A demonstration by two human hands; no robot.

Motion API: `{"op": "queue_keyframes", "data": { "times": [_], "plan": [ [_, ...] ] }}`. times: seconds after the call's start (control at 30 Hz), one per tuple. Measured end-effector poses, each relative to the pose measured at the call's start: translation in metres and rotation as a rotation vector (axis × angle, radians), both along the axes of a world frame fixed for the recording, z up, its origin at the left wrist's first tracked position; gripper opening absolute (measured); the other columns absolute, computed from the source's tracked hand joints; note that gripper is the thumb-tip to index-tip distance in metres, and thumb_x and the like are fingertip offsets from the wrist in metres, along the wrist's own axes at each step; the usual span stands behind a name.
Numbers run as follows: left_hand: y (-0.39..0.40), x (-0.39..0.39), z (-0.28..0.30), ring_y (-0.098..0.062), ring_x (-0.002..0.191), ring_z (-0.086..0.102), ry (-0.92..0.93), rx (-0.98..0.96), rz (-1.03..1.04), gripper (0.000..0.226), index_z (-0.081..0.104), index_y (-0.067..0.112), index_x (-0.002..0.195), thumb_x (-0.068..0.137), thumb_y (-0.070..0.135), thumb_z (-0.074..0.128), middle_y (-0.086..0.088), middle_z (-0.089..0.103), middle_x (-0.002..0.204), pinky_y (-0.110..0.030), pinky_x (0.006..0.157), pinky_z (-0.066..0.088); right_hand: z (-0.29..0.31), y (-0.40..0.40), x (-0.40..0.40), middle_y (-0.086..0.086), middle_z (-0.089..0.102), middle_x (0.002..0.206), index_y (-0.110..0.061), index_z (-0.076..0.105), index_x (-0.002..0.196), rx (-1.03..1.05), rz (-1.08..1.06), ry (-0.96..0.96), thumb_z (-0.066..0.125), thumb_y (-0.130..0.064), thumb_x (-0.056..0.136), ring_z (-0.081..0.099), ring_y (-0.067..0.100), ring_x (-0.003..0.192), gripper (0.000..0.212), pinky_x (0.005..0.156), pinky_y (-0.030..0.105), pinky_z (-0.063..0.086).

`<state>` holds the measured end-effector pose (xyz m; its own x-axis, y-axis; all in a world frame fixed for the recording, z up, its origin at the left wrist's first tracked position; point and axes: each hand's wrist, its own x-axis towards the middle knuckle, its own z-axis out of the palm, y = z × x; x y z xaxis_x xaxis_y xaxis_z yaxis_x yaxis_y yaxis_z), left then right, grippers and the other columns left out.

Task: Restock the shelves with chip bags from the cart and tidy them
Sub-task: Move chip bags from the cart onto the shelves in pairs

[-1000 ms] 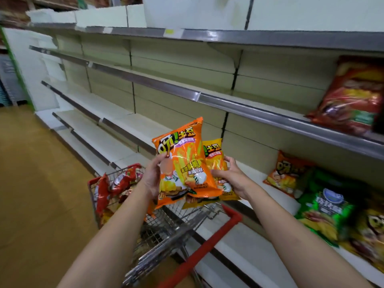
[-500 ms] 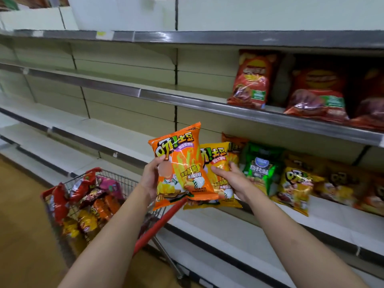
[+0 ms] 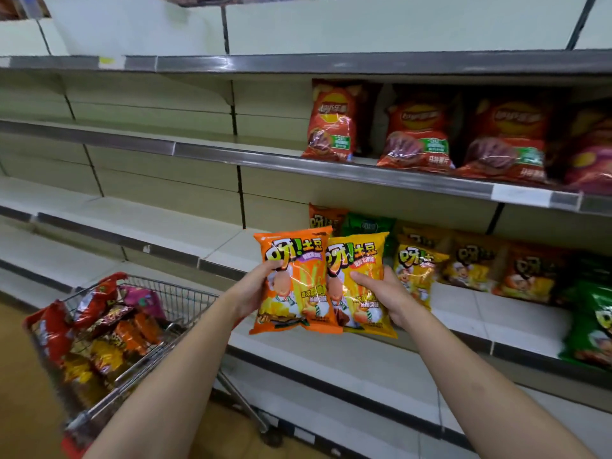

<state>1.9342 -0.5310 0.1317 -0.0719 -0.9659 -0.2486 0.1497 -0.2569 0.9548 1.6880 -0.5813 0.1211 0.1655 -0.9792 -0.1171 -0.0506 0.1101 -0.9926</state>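
Two chip bags are held up side by side in front of the shelves: an orange bag [image 3: 294, 283] and a yellow bag [image 3: 359, 279], both upright, with the orange one overlapping the left edge of the yellow one. The left hand [image 3: 255, 289] grips the orange bag at its left side, the thumb on the front and the fingers behind it. The right hand [image 3: 385, 294] grips the yellow bag at its right side, the thumb lying across the front. Just behind the two bags, on the middle shelf [image 3: 463, 313], stands a row of similar bags, orange, green and yellow [image 3: 415, 266], leaning against the back wall. On the shelf above [image 3: 364, 172], a row of red chip bags [image 3: 331, 120] stands upright, near the right part of the picture. The left parts of these shelves are bare. At the lower left is the cart [image 3: 185, 301], a wire basket with a red rim, and it holds a mixed heap of chip bags [image 3: 109, 329] in red, orange, yellow and pink. Both forearms reach forward from the bottom edge, the left one passing over the cart.
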Motion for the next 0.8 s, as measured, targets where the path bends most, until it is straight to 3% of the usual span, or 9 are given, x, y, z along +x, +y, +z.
{"op": "queue_keyframes", "data": {
  "times": [0.07, 0.17, 0.27, 0.37, 0.43, 0.53, 0.67, 0.8],
  "plan": [
    [0.001, -0.014, -0.004, -0.028, 0.097, 0.069, -0.067, 0.032, -0.047, 0.042, 0.057, 0.014, 0.122, 0.094, 0.044, 0.048, -0.010, 0.072, 0.109, -0.039, 0.081, 0.055, -0.009, 0.005, -0.013, 0.006, 0.065, 0.118, -0.020, 0.050, 0.121, 0.023, -0.015, 0.011, 0.078, -0.025, 0.079, 0.064, 0.026, 0.106, 0.051, 0.097, 0.049, 0.050],
    [0.001, -0.031, -0.012, -0.024, 0.095, 0.071, -0.094, 0.042, -0.106, 0.041, 0.056, 0.017, 0.122, 0.092, 0.044, 0.052, -0.007, 0.073, 0.107, -0.033, 0.072, 0.058, -0.018, 0.013, -0.031, 0.006, 0.065, 0.120, -0.019, 0.049, 0.128, 0.038, -0.049, 0.012, 0.080, -0.028, 0.077, 0.064, 0.025, 0.107, 0.060, 0.097, 0.048, 0.050],
    [0.001, -0.044, -0.013, -0.023, 0.094, 0.071, -0.106, 0.004, -0.138, 0.039, 0.055, 0.019, 0.119, 0.085, 0.039, 0.062, -0.005, 0.074, 0.105, -0.034, 0.073, 0.058, -0.021, 0.019, -0.047, 0.005, 0.065, 0.117, -0.020, 0.050, 0.124, 0.053, -0.068, -0.004, 0.076, -0.024, 0.081, 0.063, 0.025, 0.108, 0.050, 0.097, 0.046, 0.050],
    [-0.005, -0.054, -0.012, -0.027, 0.096, 0.071, -0.163, -0.014, -0.134, 0.052, 0.057, 0.017, 0.119, 0.074, 0.039, 0.070, -0.007, 0.073, 0.106, -0.040, 0.082, 0.056, -0.020, 0.023, -0.063, 0.006, 0.067, 0.116, -0.023, 0.053, 0.116, 0.060, -0.092, -0.024, 0.077, -0.024, 0.080, 0.065, 0.026, 0.106, 0.043, 0.097, 0.049, 0.050],
    [-0.012, -0.059, -0.012, -0.029, 0.096, 0.071, -0.189, -0.025, -0.123, 0.060, 0.057, 0.015, 0.122, 0.071, 0.041, 0.075, -0.009, 0.073, 0.106, -0.044, 0.087, 0.055, -0.020, 0.023, -0.076, 0.008, 0.066, 0.119, -0.018, 0.050, 0.126, 0.059, -0.127, -0.029, 0.079, -0.027, 0.077, 0.065, 0.027, 0.106, 0.057, 0.096, 0.050, 0.051],
    [-0.023, -0.064, -0.011, -0.030, 0.094, 0.071, -0.246, -0.018, -0.088, 0.082, 0.055, 0.010, 0.124, 0.057, 0.048, 0.083, -0.011, 0.073, 0.106, -0.048, 0.089, 0.054, -0.017, 0.026, -0.095, 0.010, 0.067, 0.117, -0.015, 0.051, 0.126, 0.050, -0.160, -0.053, 0.077, -0.023, 0.081, 0.067, 0.028, 0.101, 0.053, 0.089, 0.047, 0.054],
    [-0.043, -0.075, -0.011, -0.031, 0.086, 0.073, -0.279, 0.020, -0.064, 0.117, 0.047, 0.007, 0.128, 0.033, 0.056, 0.093, -0.015, 0.072, 0.104, -0.043, 0.071, 0.059, -0.019, 0.027, -0.120, 0.013, 0.067, 0.115, -0.014, 0.048, 0.124, 0.072, -0.219, -0.084, 0.079, -0.027, 0.077, 0.068, 0.031, 0.098, 0.058, 0.087, 0.052, 0.055],
    [-0.058, -0.088, -0.019, -0.031, 0.084, 0.073, -0.254, 0.049, -0.076, 0.115, 0.047, 0.005, 0.128, 0.034, 0.052, 0.092, -0.015, 0.073, 0.102, -0.041, 0.068, 0.059, -0.023, 0.021, -0.129, 0.012, 0.066, 0.117, -0.014, 0.046, 0.125, 0.089, -0.258, -0.073, 0.083, -0.031, 0.072, 0.067, 0.031, 0.101, 0.066, 0.090, 0.054, 0.053]
  ]
}}
